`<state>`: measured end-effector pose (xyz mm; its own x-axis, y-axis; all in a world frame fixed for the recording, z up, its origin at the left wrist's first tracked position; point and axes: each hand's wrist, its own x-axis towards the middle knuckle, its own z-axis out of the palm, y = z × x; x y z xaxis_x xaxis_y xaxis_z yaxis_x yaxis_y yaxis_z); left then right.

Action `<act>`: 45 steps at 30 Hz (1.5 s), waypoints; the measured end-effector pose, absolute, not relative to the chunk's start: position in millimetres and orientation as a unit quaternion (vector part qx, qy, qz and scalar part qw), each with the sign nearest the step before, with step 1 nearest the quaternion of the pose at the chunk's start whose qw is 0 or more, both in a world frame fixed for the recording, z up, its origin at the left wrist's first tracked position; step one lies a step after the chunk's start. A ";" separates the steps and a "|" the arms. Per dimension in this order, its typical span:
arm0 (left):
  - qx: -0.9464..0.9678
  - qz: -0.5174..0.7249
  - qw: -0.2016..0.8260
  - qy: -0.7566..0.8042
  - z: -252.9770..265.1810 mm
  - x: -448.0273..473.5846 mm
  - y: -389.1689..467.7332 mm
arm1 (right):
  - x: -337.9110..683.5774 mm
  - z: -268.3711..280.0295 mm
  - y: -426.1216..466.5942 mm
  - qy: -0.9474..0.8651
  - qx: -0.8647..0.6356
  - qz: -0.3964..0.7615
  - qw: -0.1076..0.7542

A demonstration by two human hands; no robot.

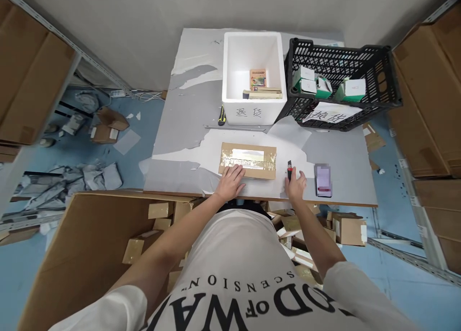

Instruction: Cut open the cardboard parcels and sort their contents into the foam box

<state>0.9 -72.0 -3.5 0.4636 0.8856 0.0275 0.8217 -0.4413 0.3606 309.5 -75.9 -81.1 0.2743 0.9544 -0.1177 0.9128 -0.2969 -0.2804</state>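
— Grey table [180, 129], head view: left hand [230, 183] flat, fingers spread, on the taped cardboard parcel [248, 160].
— Tape looks uncut; opening is all ahead. Right hand [296, 184]?
— Fingers loosely apart, just touching the cutter [289, 170].
— Room?
— Table edge under both wrists, phone [323, 180] beyond the right fingers, foam box [254, 76] and crate [342, 81] past the fingertips.

A: Right hand [296, 184] is over the small black-and-red cutter [289, 170], hiding its lower end!

B: And just right of that cutter, the purple phone-like slab [323, 179] is blurred out. Left of the cutter, the left hand [230, 181] covers the taped brown cardboard parcel [248, 160]'s near corner.
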 end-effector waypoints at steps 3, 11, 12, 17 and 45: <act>0.842 0.113 0.154 0.504 -5.6 0.2 -75.7 | 291.0 -37.8 -38.6 -0.653 -0.727 0.102 0.187; 0.840 0.104 0.177 0.502 -6.8 -0.5 -72.5 | 206.8 24.7 31.5 -0.890 -0.448 0.089 -0.001; 0.840 0.102 0.178 0.502 -6.7 -1.1 -72.7 | 202.6 24.7 33.0 -0.893 -0.442 0.079 -0.018; 0.853 0.103 0.175 0.481 -6.7 -5.6 -75.8 | 198.9 41.1 51.6 -0.880 -0.460 0.089 -0.078; 0.896 0.019 0.183 0.404 38.8 -49.6 31.6 | 175.7 56.3 1.6 -0.889 -0.439 0.101 -0.080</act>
<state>-49.6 31.6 38.8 0.6732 0.7308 -0.1127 0.7167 -0.6073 0.3428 175.7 1.6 56.3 -0.6013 0.7648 -0.2314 0.7972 0.5937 -0.1096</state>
